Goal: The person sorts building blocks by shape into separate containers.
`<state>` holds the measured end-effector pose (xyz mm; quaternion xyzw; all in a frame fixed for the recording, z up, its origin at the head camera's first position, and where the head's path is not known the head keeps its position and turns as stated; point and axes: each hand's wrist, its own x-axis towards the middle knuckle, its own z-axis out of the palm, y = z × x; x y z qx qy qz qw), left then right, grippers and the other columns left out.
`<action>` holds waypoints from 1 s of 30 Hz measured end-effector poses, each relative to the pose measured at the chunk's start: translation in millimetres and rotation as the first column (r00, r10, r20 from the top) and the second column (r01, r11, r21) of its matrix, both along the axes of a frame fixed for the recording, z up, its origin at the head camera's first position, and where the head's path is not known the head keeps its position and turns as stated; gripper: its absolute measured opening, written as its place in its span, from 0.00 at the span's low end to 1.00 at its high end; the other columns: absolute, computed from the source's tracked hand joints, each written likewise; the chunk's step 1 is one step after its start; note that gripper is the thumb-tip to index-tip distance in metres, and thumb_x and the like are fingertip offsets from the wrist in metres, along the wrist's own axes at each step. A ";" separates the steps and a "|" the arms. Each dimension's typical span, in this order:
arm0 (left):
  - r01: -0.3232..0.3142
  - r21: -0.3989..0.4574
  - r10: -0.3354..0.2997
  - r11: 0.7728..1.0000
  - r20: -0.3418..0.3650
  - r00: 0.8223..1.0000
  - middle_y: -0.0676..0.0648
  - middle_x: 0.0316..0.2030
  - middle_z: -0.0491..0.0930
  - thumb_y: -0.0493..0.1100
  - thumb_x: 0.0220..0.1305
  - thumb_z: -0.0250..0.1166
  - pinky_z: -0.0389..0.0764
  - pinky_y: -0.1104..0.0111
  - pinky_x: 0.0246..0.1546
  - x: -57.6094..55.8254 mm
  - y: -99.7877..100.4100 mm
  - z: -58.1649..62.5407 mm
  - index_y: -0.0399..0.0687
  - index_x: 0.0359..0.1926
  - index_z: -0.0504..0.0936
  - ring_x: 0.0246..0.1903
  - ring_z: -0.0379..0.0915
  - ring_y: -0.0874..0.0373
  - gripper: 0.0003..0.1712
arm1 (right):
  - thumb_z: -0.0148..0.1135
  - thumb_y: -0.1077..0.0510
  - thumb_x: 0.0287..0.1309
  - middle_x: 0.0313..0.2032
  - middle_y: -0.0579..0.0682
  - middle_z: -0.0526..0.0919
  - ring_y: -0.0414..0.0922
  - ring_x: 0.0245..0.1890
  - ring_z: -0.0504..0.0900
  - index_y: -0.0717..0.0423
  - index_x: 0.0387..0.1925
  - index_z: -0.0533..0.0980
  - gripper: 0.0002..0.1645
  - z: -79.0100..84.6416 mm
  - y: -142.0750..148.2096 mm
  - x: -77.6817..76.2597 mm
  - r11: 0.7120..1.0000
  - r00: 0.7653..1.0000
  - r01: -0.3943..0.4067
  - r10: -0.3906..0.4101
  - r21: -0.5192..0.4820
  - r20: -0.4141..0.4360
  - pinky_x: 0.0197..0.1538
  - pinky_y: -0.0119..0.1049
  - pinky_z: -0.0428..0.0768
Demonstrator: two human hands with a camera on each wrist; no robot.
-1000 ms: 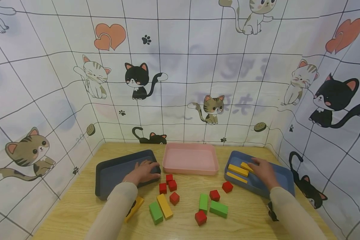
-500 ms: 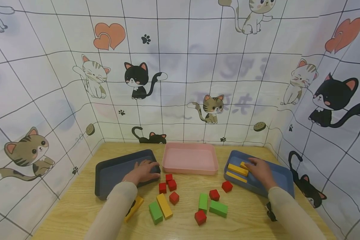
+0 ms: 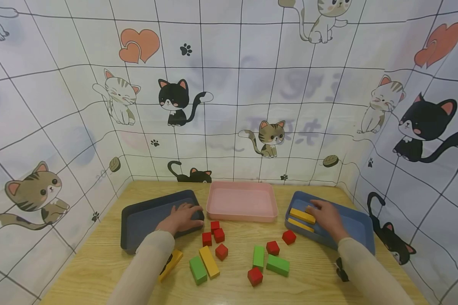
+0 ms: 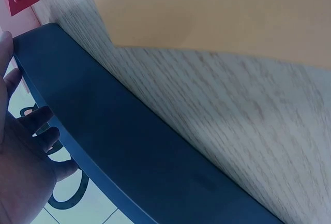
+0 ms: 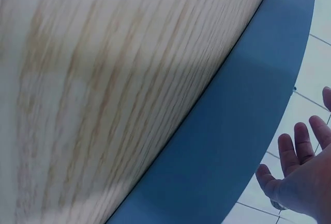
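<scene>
Left: the dark tray [image 3: 149, 222] stands angled on the table [image 3: 230, 290]. The left hand [image 3: 181, 218] lies over its right end, fingers spread and slightly bent, with nothing visible in them; whether they touch the rim cannot be told. A push there could slide the tray into the red cubes [image 3: 207, 239] just beside its near right corner. Nearer, a slanted yellow block [image 3: 171, 266] lies partly hidden by the left sleeve [image 3: 145, 267], which could knock it if lowered.

Center: the pink tray [image 3: 242, 203] stands at the far side, its left wall just beside the dark tray, leaving little room to shift either. Nearer lie a left green block [image 3: 198, 270] and a long yellow block [image 3: 209, 262], then, past a gap, two right green blocks [image 3: 278, 265]. This gap gives low movement its widest lane.

Right: two yellow blocks [image 3: 303, 216] lie side by side at the left end of the blue tray [image 3: 355, 222]. The right hand [image 3: 330, 218] reaches over the near wall, fingertips close to the farther block; whether they pinch anything cannot be told. Crowded fingers might nudge these blocks, and a low wrist might catch the wall; upward there is open room.
</scene>
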<state>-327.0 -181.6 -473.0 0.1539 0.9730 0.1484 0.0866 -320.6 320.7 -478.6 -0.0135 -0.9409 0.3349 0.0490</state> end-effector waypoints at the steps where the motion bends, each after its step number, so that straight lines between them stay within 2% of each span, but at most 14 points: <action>1: -0.001 -0.002 0.001 1.000 0.000 1.000 0.38 0.71 0.62 0.60 0.67 0.63 0.41 0.33 0.67 0.0 -0.1 0.0 0.58 0.71 0.68 0.73 0.46 0.36 0.35 | 0.56 0.44 0.71 0.63 0.68 0.71 0.66 0.61 0.71 0.64 0.69 0.67 0.36 0.5 -1.6 0.1 1.000 1.000 -0.008 0.008 0.005 -0.008 0.57 0.62 0.72; 9: 0.007 -0.013 -0.007 1.000 -0.005 1.000 0.38 0.70 0.63 0.59 0.67 0.64 0.42 0.32 0.66 1.0 -1.1 0.7 0.56 0.71 0.69 0.73 0.47 0.36 0.35 | 0.57 0.49 0.71 0.61 0.68 0.73 0.66 0.60 0.71 0.67 0.65 0.70 0.32 5.4 -18.5 0.5 0.996 0.994 -0.078 0.081 0.038 -0.070 0.58 0.62 0.71; 20: 0.009 -0.010 -0.009 1.000 0.003 1.000 0.37 0.70 0.63 0.59 0.67 0.64 0.42 0.32 0.66 2.0 -0.2 2.3 0.55 0.70 0.69 0.73 0.47 0.36 0.35 | 0.60 0.53 0.69 0.59 0.68 0.74 0.66 0.59 0.72 0.68 0.64 0.72 0.29 11.8 -52.7 1.9 0.991 0.983 -0.135 0.135 0.008 -0.121 0.57 0.62 0.72; 26: 0.013 -0.010 -0.013 1.000 0.000 1.000 0.37 0.70 0.63 0.59 0.67 0.64 0.43 0.32 0.66 1.1 -0.9 1.9 0.55 0.70 0.69 0.73 0.47 0.36 0.35 | 0.61 0.52 0.69 0.56 0.67 0.76 0.64 0.56 0.74 0.66 0.62 0.74 0.28 18.5 -79.3 1.8 0.985 0.973 -0.172 0.174 0.024 -0.150 0.55 0.61 0.74; 30: 0.012 -0.014 -0.012 1.000 0.002 1.000 0.37 0.70 0.63 0.59 0.67 0.64 0.43 0.32 0.66 0.9 -1.3 2.1 0.56 0.71 0.69 0.73 0.47 0.36 0.35 | 0.60 0.49 0.69 0.59 0.64 0.76 0.63 0.59 0.73 0.63 0.63 0.74 0.29 20.8 -96.8 4.8 0.977 0.965 -0.213 0.212 0.010 -0.156 0.58 0.62 0.72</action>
